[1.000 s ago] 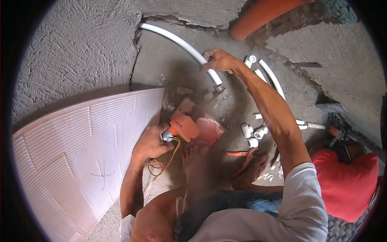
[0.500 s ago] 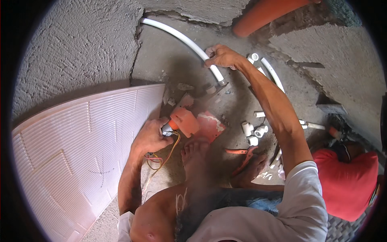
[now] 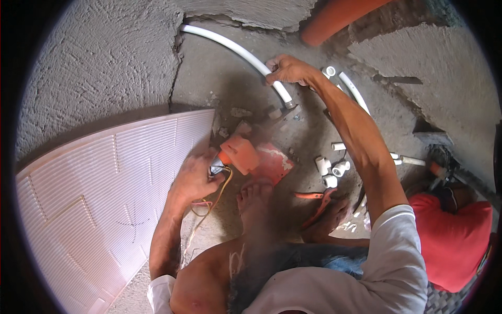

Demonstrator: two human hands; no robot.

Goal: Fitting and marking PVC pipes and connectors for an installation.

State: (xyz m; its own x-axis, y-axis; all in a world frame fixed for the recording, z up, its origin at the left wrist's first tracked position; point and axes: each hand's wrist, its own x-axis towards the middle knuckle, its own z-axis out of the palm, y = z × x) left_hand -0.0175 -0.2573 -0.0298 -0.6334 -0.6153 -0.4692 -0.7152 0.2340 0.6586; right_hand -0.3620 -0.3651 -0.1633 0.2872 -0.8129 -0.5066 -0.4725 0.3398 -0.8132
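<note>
My left hand (image 3: pixel 201 177) grips a silver-and-orange cylindrical tool (image 3: pixel 218 165) trailing thin wires, beside a pink ribbed panel (image 3: pixel 99 204). An orange blocky piece (image 3: pixel 239 153) sits at the tool's far end, over a pink flat scrap (image 3: pixel 273 163) by my bare foot. My right hand (image 3: pixel 285 71) holds a long, curved white pipe (image 3: pixel 232 48) near its lower end, which meets a small grey piece (image 3: pixel 290 106). Several white fittings (image 3: pixel 329 181) and short pipes (image 3: pixel 355 90) lie below and right of that hand. Orange-handled cutters (image 3: pixel 307 195) rest by my other foot.
Rough concrete walls (image 3: pixel 99 68) border the cracked floor. A thick orange pipe (image 3: pixel 345 18) crosses at the upper right. A red cloth (image 3: pixel 449 235) lies at the lower right, near pipework (image 3: pixel 439 170) along the wall. Loose rubble (image 3: pixel 240 112) is scattered mid-floor.
My right hand and the white pipe's lower end have moved slightly up and right. My left hand has shifted a little upward, still on the tool.
</note>
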